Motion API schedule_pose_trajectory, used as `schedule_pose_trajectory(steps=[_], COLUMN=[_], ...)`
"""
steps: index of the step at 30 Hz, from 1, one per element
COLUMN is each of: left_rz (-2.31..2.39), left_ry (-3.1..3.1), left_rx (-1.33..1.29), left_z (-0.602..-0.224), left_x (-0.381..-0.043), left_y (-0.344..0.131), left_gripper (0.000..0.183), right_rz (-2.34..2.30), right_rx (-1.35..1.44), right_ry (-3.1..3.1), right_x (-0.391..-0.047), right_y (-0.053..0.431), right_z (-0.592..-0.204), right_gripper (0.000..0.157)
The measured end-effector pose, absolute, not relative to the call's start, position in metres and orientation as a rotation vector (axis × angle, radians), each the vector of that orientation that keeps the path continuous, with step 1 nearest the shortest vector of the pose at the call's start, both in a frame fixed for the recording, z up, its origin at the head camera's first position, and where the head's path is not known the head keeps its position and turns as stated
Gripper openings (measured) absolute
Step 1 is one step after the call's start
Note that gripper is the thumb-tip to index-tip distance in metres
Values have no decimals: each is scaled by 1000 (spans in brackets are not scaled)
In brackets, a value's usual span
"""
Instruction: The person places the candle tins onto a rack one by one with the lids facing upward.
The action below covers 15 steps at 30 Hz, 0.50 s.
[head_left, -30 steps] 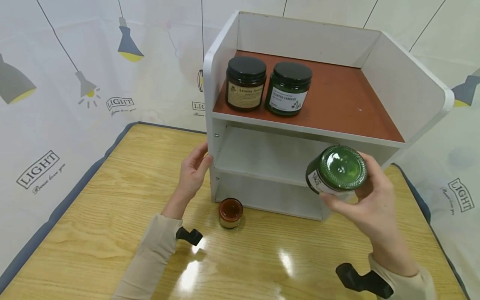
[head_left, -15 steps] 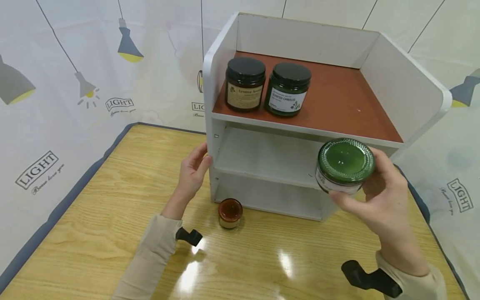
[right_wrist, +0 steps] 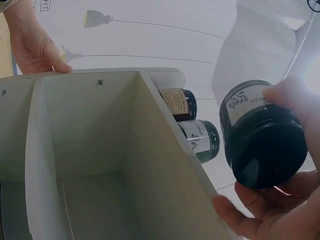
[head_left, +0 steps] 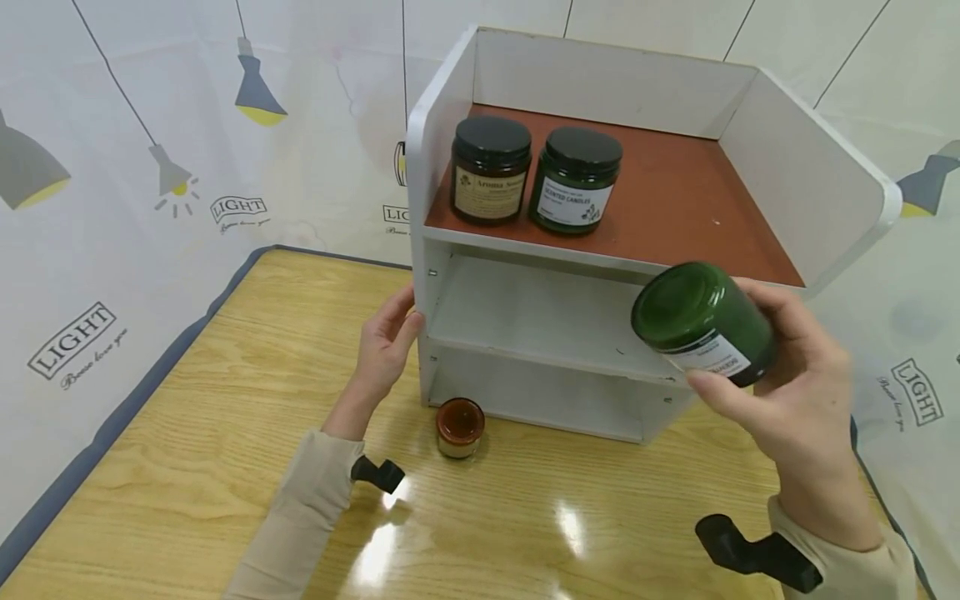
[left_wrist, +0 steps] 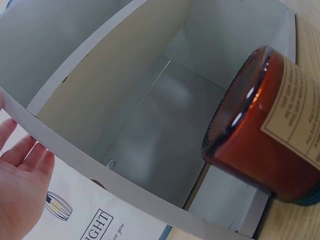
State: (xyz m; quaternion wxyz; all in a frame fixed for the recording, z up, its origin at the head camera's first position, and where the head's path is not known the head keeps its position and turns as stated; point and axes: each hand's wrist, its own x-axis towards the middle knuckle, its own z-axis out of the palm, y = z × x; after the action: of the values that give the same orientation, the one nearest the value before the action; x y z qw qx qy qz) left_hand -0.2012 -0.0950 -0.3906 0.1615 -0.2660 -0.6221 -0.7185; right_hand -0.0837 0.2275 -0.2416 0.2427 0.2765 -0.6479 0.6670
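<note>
My right hand [head_left: 787, 383] grips a green glass candle jar [head_left: 697, 325] in front of the shelf's right side. The jar is tipped over, its glass base facing left and its white label showing; in the right wrist view, thumb and fingers wrap the candle jar [right_wrist: 262, 135]. My left hand [head_left: 384, 346] touches the left side panel of the white shelf unit [head_left: 510, 350], thumb at the front edge; its fingertips [left_wrist: 45, 162] lie at the panel in the left wrist view. An amber candle jar [head_left: 460, 425] stands upside down on the table before the shelf.
On the red top board [head_left: 675, 192] stand a brown labelled jar [head_left: 490, 179] and a green scented-candle jar [head_left: 573, 187], both black-lidded, at the left. Raised walls edge this board on three sides. The wooden table [head_left: 262, 358] meets a printed curtain [head_left: 187, 125] behind.
My right hand has moved right, tilting the green candle jar so that its side and label now show instead of mainly its base. The left hand stays in place.
</note>
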Motion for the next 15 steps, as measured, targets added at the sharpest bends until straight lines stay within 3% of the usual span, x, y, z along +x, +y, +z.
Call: schedule_pose_trajectory(steps=[15], left_rz=[-2079], left_ry=[-1708], left_rx=[-813], left_z=[-392], left_x=[-203], left_y=[-94], left_gripper=[55], right_rz=[1985], right_rx=[624], right_ry=[-1502], right_x=[-88], right_y=[232], right_z=[-231], right_gripper=[59])
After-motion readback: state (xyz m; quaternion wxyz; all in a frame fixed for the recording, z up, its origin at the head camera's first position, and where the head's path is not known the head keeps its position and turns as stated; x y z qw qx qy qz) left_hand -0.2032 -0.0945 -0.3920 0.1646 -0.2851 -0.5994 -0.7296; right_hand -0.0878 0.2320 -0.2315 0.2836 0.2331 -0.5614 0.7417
